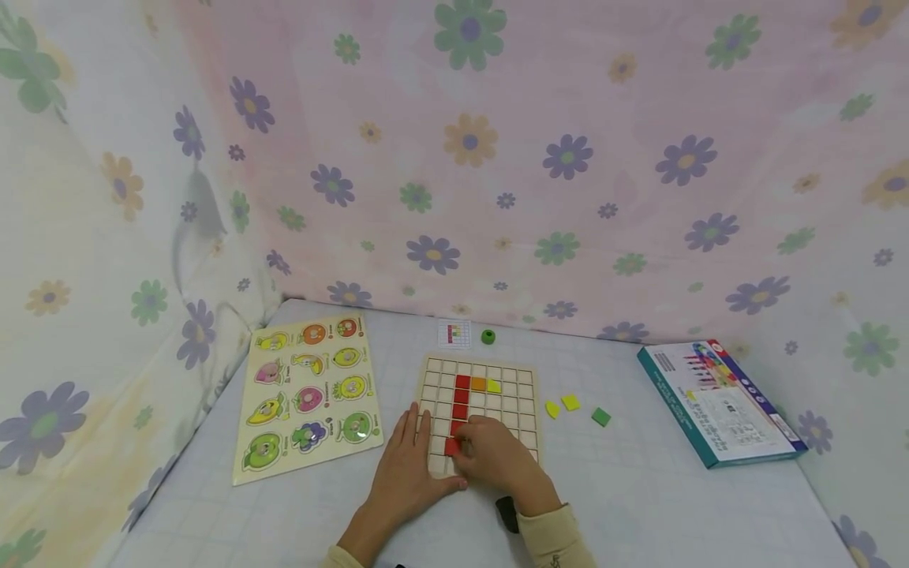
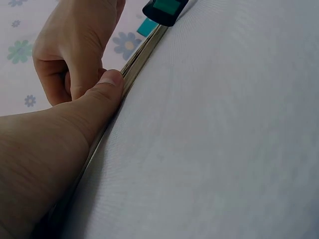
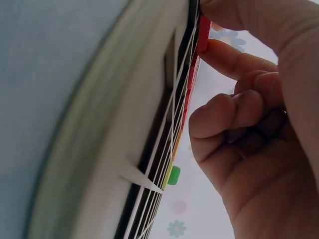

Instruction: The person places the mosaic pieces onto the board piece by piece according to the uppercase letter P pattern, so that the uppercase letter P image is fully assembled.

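Fingers of the right hand (image 1: 497, 454) pinch a red tile (image 1: 450, 447) at the gridded board (image 1: 510, 404) beneath; beside them, the left hand (image 1: 406, 473) rests on the board's edge, fingers straight. Beyond the pinching fingers run more red tiles (image 1: 460, 411).

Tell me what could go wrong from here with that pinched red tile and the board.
The red tile pinched in the right hand could land crooked across the grid lines, since the hand partly hides that spot from the head view. If the left hand at the edge of the board slips, the board might shift and jolt the orange tile. A wide rightward swing might scatter the loose yellow square and green square.
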### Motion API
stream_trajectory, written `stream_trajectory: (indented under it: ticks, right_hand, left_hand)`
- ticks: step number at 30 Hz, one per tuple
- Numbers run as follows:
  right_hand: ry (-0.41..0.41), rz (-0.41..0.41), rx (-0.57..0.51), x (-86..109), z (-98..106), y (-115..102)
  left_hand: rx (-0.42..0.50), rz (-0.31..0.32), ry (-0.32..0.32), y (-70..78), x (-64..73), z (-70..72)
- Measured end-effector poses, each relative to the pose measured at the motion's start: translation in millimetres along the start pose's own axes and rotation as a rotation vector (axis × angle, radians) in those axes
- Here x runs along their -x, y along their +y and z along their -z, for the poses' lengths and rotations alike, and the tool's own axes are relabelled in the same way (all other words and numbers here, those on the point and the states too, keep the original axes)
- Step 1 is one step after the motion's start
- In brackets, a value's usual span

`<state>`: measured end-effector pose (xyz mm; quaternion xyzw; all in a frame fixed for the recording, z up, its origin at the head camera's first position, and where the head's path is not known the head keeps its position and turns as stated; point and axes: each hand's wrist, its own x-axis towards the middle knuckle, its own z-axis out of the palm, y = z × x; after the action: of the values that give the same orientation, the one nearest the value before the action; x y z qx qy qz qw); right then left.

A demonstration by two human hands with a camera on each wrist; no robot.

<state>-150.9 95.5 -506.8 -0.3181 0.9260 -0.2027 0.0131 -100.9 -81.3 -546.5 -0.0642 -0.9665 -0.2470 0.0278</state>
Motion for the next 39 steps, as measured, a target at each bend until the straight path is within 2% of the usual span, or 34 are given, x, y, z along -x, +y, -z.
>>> stream_trajectory:
  ticks: [10,26,30,39]
  right_hand:
    - [-0.033,-0.072,-0.007,1.1,3.5,1.6]
    - [-0.073,-0.102,-0.008,1.0,10.2,-2.0]
    - [-0.085,-0.132,-0.020,0.5,10.6,-4.6]
    - [-0.061,-0.161,-0.016,-2.3,7.3,-7.8]
  left_hand:
    - [0.001,0.002,-0.001,-0.5,-0.4,-0.2]
    - [-0.016,0.000,0.003,-0.3,-0.1,-1.3]
    - [-0.012,0.005,-0.005,-0.4,-0.3,-0.9]
    - [-0.011,0.011,-0.023,-1.4,-1.2,-0.5]
